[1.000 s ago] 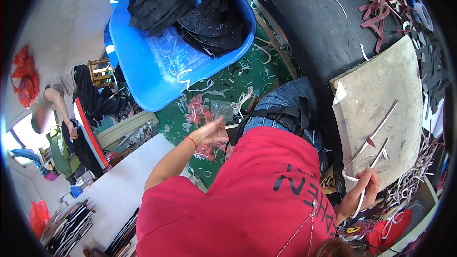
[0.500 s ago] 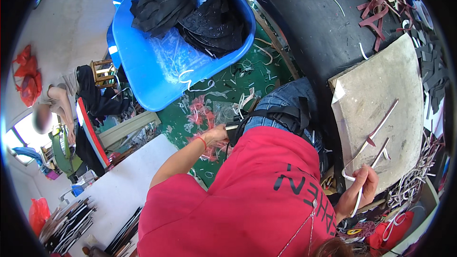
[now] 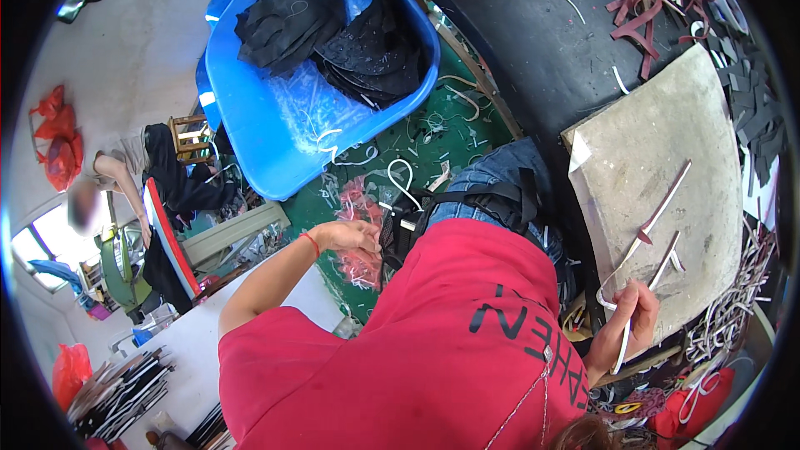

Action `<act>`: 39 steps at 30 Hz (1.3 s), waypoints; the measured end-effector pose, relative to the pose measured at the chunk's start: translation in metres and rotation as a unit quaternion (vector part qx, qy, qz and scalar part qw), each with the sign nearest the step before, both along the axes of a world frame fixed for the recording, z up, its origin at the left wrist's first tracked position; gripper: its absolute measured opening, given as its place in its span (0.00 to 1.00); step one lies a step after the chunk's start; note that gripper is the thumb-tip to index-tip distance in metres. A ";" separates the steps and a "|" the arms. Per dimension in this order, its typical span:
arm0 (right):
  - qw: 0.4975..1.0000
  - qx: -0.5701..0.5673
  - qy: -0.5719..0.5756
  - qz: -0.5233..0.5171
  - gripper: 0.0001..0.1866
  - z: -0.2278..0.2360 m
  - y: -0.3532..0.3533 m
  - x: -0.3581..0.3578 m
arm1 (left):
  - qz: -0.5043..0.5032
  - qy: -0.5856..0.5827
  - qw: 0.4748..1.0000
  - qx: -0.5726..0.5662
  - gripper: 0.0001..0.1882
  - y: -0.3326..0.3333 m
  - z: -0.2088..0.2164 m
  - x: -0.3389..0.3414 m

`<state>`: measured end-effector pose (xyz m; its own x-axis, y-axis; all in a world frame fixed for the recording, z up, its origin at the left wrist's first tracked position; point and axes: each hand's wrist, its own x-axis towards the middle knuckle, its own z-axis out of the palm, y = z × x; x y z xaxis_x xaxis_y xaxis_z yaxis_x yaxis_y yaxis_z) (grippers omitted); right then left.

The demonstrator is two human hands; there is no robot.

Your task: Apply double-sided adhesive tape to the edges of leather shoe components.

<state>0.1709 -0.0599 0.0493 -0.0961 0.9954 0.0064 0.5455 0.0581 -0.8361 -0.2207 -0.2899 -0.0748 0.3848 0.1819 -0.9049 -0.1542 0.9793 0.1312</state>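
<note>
My right hand (image 3: 631, 322) is closed on a narrow white strip (image 3: 622, 345) above the near edge of a worn beige board (image 3: 708, 125). A thin strip with a dark red tip (image 3: 643, 235) extends from near these fingers across the board, beside another narrow pale strip (image 3: 665, 262). At my left side, my left hand (image 3: 354, 236) has its fingers curled together, close to a black pouch (image 3: 400, 237) at my waist; whatever it may hold is hidden. A looped white strip (image 3: 402, 179) stands up above the pouch.
A blue tub (image 3: 250, 129) holds stacked black pieces (image 3: 371, 50). Dark red strips (image 3: 646, 21) lie on the black surface (image 3: 533, 58) at far right. Scraps and pink plastic litter the green floor (image 3: 442, 129). Another person's arm (image 3: 123, 179) shows at left.
My left hand has moved left, away from the waist pouch, and a looped white strip now stands above the pouch. My right hand still grips its strip, nearly unmoved.
</note>
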 end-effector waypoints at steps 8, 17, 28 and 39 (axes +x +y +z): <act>1.000 0.003 -0.012 -0.024 0.06 -0.002 -0.005 0.002 | -0.109 0.091 0.990 0.000 0.11 0.018 -0.009 0.016; 0.998 0.053 0.030 -0.028 0.11 -0.002 -0.007 0.013 | -0.523 0.048 0.827 0.201 0.20 0.071 -0.016 -0.019; 0.957 0.043 0.138 -0.253 0.16 -0.001 -0.015 0.031 | -0.274 0.121 0.395 0.869 0.17 0.291 0.113 0.172; 0.999 0.045 0.000 -0.018 0.16 -0.011 0.014 0.022 | -0.336 0.242 0.265 0.871 0.19 0.316 0.100 0.188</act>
<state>0.1932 -0.0459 0.0384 -0.0602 0.9935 0.0966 0.5488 0.1137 -0.8282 -0.0324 0.0265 0.0253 0.7751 0.5239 0.3533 0.4261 -0.8462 0.3199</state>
